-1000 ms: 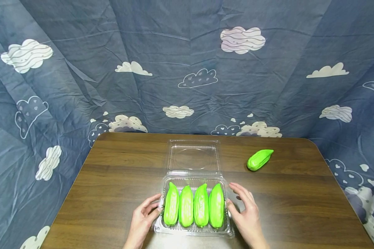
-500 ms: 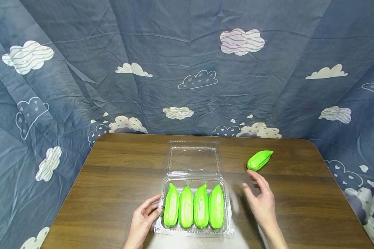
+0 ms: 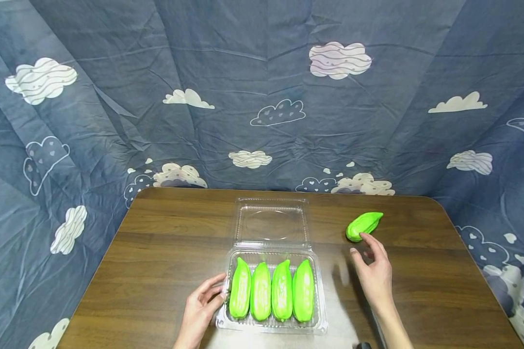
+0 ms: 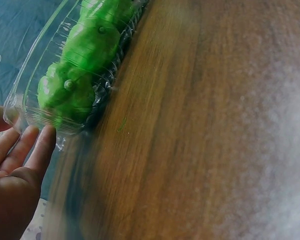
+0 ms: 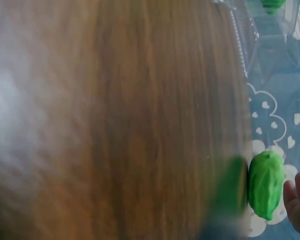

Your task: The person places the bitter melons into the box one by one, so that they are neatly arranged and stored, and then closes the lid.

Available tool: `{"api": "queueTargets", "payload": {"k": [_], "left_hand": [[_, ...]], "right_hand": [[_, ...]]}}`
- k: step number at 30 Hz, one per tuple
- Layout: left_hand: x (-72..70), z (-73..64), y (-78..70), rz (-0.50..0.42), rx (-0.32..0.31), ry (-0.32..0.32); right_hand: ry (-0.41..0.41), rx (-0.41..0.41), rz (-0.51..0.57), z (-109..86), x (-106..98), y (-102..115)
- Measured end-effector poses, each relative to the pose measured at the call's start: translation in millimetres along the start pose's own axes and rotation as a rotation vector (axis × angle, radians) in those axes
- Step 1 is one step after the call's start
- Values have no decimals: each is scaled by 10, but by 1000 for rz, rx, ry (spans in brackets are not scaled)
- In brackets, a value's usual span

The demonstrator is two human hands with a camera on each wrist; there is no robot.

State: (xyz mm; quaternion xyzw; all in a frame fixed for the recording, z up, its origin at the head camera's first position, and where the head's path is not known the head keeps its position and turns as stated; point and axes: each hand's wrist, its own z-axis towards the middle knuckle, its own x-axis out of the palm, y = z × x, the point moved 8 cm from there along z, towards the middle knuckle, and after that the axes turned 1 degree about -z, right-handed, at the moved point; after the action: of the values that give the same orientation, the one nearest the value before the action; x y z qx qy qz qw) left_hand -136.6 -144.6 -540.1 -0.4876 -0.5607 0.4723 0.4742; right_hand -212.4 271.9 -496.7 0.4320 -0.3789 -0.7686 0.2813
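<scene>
In the head view a clear plastic clamshell box (image 3: 268, 327) stands on the table. Its tray bears several bright green, ridged, pointed gourd-shaped vegetables (image 3: 281, 291) in a row. My left hand (image 3: 201, 303) rests with its fingertips against the tray's left side; in the left wrist view its fingers (image 4: 42, 150) touch the box wall without curling round it. At the back right lies a loose green gourd-shaped vegetable (image 3: 361, 226). My right hand (image 3: 377, 271) is just in front of it, thumb and fingers spread; contact cannot be made out. In the right wrist view the fingers (image 5: 291, 195) appear beside it.
The box's clear lid (image 3: 270, 223) lies folded back behind the tray. A brown wooden table (image 3: 170, 228) with rounded far corners holds everything. Behind and beside it hangs a blue cloud-patterned cloth (image 3: 227, 121). Something small and dark (image 3: 364, 345) shows at the bottom edge.
My right hand has left the tray's right side and moved right and away from me to the loose green vegetable. My left hand and the box have stayed in place.
</scene>
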Motion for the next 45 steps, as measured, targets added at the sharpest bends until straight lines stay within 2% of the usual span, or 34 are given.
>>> {"api": "queueTargets", "payload": {"k": [9, 13, 22, 31, 45], "left_hand": [[-3, 1, -20, 4, 4, -6], [-3, -4, -17, 4, -7, -7], [-5, -19, -11, -4, -20, -3], [-2, -6, -12, -6, -20, 3], [-2, 2, 12, -13, -22, 6]], "right_hand": [[-43, 18, -27, 179, -59, -78], [-40, 61, -45, 250, -83, -150], [42, 223, -117, 390, -25, -383], [89, 344, -116, 514, 40, -504], [156, 411, -120, 596, 118, -657]]}}
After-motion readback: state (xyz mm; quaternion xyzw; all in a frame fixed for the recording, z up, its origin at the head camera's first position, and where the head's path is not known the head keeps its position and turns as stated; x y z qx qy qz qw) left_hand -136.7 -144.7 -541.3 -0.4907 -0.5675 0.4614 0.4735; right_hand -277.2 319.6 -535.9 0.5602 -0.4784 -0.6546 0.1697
